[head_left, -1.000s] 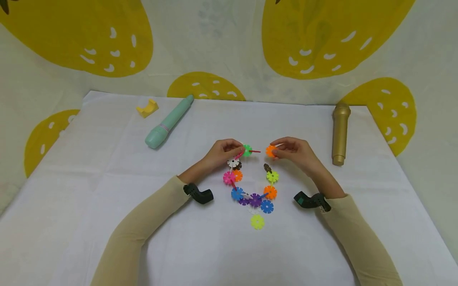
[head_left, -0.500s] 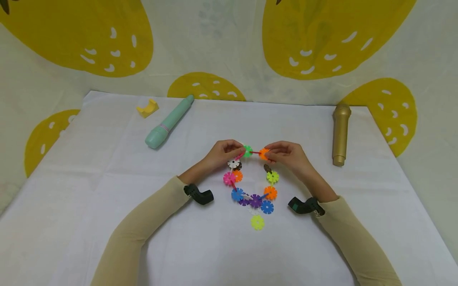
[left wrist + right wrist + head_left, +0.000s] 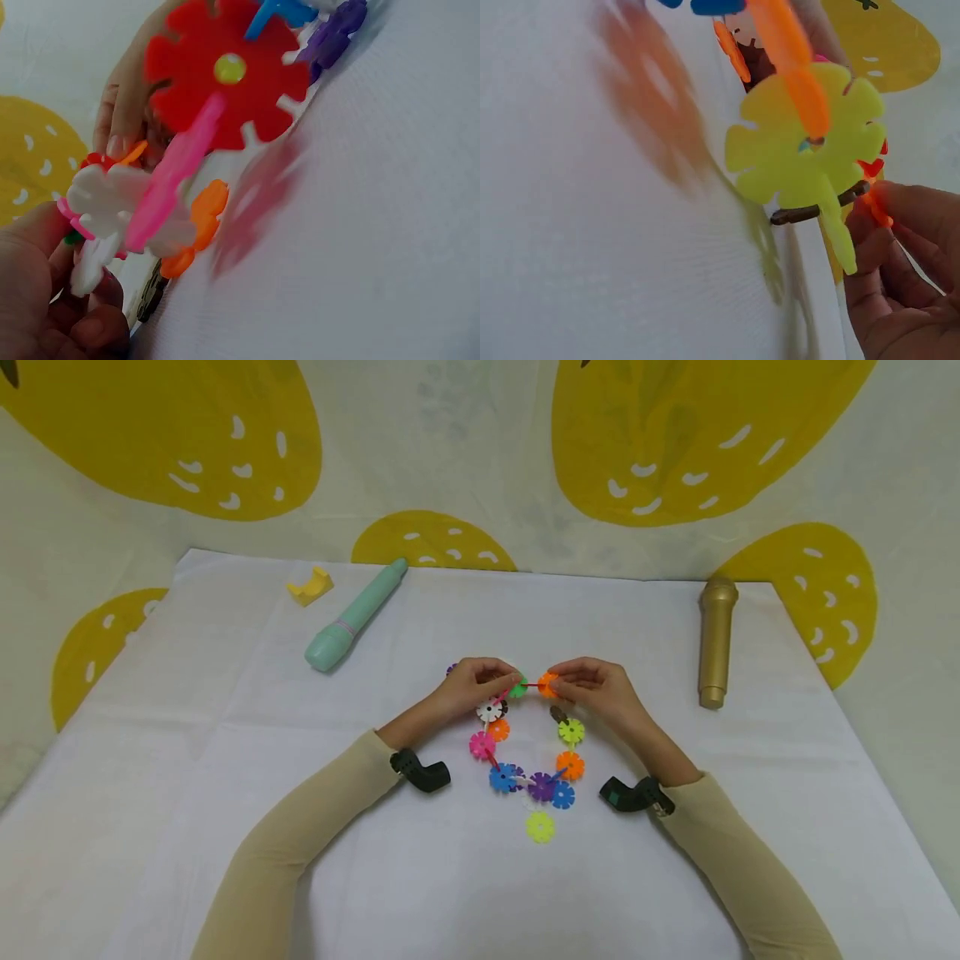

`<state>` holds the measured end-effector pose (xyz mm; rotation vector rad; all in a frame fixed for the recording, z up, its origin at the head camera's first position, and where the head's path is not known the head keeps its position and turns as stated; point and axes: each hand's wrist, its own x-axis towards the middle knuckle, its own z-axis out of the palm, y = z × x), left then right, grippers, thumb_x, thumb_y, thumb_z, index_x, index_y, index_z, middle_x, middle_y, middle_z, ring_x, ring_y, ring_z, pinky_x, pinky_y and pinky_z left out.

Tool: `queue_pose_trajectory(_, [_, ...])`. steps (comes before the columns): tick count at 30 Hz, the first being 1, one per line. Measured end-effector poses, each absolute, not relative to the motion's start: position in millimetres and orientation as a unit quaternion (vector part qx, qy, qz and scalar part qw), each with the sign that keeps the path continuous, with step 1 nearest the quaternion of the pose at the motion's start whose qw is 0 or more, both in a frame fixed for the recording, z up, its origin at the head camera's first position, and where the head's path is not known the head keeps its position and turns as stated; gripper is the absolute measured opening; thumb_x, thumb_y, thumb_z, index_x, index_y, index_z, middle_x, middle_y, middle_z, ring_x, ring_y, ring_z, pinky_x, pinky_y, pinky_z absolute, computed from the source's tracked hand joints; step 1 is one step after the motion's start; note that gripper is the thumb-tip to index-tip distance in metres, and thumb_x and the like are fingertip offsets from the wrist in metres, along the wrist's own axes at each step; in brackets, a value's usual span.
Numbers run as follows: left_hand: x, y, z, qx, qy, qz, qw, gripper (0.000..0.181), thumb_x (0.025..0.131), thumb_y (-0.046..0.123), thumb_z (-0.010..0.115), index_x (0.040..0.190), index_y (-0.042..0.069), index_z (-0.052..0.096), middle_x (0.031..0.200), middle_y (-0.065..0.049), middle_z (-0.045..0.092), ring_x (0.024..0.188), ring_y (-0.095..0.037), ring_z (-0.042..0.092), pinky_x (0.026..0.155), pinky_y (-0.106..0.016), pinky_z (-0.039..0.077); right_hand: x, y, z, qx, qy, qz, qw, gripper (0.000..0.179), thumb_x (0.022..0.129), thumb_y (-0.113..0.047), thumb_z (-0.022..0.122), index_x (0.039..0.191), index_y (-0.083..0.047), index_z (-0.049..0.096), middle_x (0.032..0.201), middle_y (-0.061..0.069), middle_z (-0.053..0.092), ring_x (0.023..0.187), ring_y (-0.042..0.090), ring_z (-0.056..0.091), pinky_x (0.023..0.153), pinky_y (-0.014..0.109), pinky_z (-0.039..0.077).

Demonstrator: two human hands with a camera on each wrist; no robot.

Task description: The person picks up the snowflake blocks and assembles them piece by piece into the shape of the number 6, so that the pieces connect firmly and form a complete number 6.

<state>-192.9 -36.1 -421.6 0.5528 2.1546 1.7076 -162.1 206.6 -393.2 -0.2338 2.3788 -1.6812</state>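
My left hand (image 3: 480, 683) pinches a green notched plastic disc (image 3: 518, 686) at the end of a chain of interlocking snowflake discs. Across a short gap my right hand (image 3: 597, 681) pinches an orange disc (image 3: 548, 685) between thumb and fingers. A red disc (image 3: 533, 685), seen edge-on, spans from the green disc to the orange one. Below the hands the chain curves round through a pink disc (image 3: 482, 745), a purple disc (image 3: 542, 787) and a yellow-green disc (image 3: 571, 731). In the left wrist view a red disc (image 3: 225, 71) fills the foreground.
A mint-green toy microphone (image 3: 356, 617) lies at the back left, beside a yellow curved piece (image 3: 310, 587). Toward the back right lies a gold microphone (image 3: 717, 643). One yellow disc (image 3: 540, 827) is nearest the front of the white-covered table (image 3: 465, 902).
My right hand has moved left, bringing the orange disc up to the red one. My left hand has shifted slightly toward the front, and the chain has moved a little with it.
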Motion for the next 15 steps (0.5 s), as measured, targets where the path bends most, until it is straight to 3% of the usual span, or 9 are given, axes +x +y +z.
queue_pose_trajectory(4, [-191.8, -37.3, -421.2, 0.201, 0.758, 0.598, 0.167, 0.023, 0.097, 0.017, 0.062, 0.11, -0.001, 0.069, 0.097, -0.009, 0.071, 0.079, -0.012, 0.059, 0.074, -0.022, 0.048, -161.7, 211.5, -391.4, -0.114, 0.836, -0.524, 0.119, 0.032, 0.091, -0.017, 0.071, 0.117, 0.001, 0.063, 0.103, 0.015, 0.066, 0.086, 0.015, 0.063, 0.072, 0.022, 0.053])
queue_pose_trajectory(11, [-191.0, -39.2, -421.5, 0.171, 0.747, 0.622, 0.161, 0.023, 0.097, 0.018, 0.06, 0.109, 0.0, 0.067, 0.095, -0.006, 0.068, 0.081, -0.014, 0.057, 0.076, -0.023, 0.047, -163.9, 222.7, -386.3, -0.19, 0.857, -0.445, 0.177, 0.026, 0.081, -0.014, 0.08, 0.095, -0.001, 0.063, 0.086, 0.008, 0.062, 0.08, 0.022, 0.055, 0.068, 0.023, 0.046])
queue_pose_trajectory(15, [-191.0, -38.6, -420.8, 0.152, 0.735, 0.641, 0.161, 0.023, 0.097, 0.016, 0.059, 0.111, -0.001, 0.066, 0.098, -0.009, 0.069, 0.083, -0.013, 0.057, 0.076, -0.022, 0.046, -164.7, 225.4, -384.5, -0.236, 0.863, -0.41, 0.176, 0.019, 0.08, -0.01, 0.08, 0.091, -0.003, 0.066, 0.084, 0.005, 0.064, 0.078, 0.021, 0.055, 0.068, 0.023, 0.046])
